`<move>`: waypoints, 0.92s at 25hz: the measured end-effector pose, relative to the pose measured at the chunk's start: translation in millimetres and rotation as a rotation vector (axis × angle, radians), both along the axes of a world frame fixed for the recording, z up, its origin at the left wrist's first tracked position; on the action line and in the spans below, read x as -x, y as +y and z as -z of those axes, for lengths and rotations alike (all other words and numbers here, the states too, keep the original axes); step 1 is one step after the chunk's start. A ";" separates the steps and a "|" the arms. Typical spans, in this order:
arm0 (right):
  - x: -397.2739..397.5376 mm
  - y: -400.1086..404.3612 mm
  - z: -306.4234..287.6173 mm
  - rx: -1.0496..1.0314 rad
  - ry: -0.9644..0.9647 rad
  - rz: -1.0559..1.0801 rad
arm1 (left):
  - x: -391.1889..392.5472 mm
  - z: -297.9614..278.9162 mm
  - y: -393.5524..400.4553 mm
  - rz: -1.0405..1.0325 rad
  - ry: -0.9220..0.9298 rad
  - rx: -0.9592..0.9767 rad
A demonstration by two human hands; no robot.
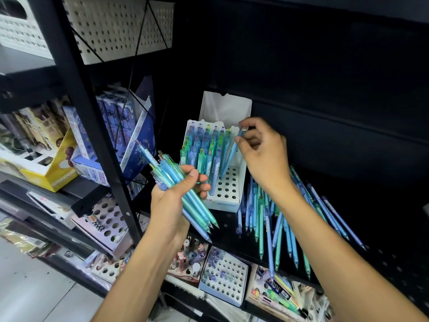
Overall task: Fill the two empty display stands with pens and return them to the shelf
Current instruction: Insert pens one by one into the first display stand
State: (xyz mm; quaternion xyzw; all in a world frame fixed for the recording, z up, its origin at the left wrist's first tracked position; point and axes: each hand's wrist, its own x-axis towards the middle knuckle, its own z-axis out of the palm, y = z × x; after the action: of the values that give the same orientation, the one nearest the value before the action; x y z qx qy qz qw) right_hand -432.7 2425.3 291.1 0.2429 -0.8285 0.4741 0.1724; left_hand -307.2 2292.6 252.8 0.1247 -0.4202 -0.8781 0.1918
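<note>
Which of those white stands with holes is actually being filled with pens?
The stand on the black shelf by the right hand: half full of blue-green pens. The lower-shelf stands go untouched.

No legible text, faint print on blue box (137,145) and display stand (226,201) too blurred to read

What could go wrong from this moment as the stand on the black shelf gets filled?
1. The right hand pinches a blue pen that leans at a slant into the white display stand; it may miss its hole or knock neighbouring pens.
2. The left hand grips a fanned bundle of pens; one might slip out.
3. The loose pens lie by the shelf edge, under the right forearm, and could be swept off.
</note>
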 end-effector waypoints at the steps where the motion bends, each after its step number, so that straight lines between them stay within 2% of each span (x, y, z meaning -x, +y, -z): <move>1: 0.0 0.8 -0.5 -0.013 0.013 0.006 | 0.1 0.0 0.0 0.004 0.001 -0.001; 7: 2.2 2.5 0.1 0.060 -0.020 0.018 | 1.7 -0.5 2.4 0.014 0.005 0.014; 14: -6.1 -3.3 -1.8 -0.058 0.030 -0.046 | 4.3 1.7 3.8 0.010 -0.013 0.019; 17: -2.1 -4.4 -2.4 -0.063 0.062 -0.008 | 4.4 1.2 3.2 0.013 -0.008 0.015; 20: 5.0 -2.0 -0.1 -0.036 0.020 0.037 | 4.5 0.6 1.5 0.009 -0.001 0.014; 23: 3.0 -1.0 4.5 -0.151 -0.045 -0.058 | 5.7 1.2 2.2 0.010 -0.004 0.019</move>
State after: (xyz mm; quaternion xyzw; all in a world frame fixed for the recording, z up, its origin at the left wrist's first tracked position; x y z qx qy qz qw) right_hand -435.7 2424.3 286.6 0.2683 -0.8582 0.4205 0.1213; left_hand -312.9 2294.9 251.6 0.1223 -0.4294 -0.8749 0.1876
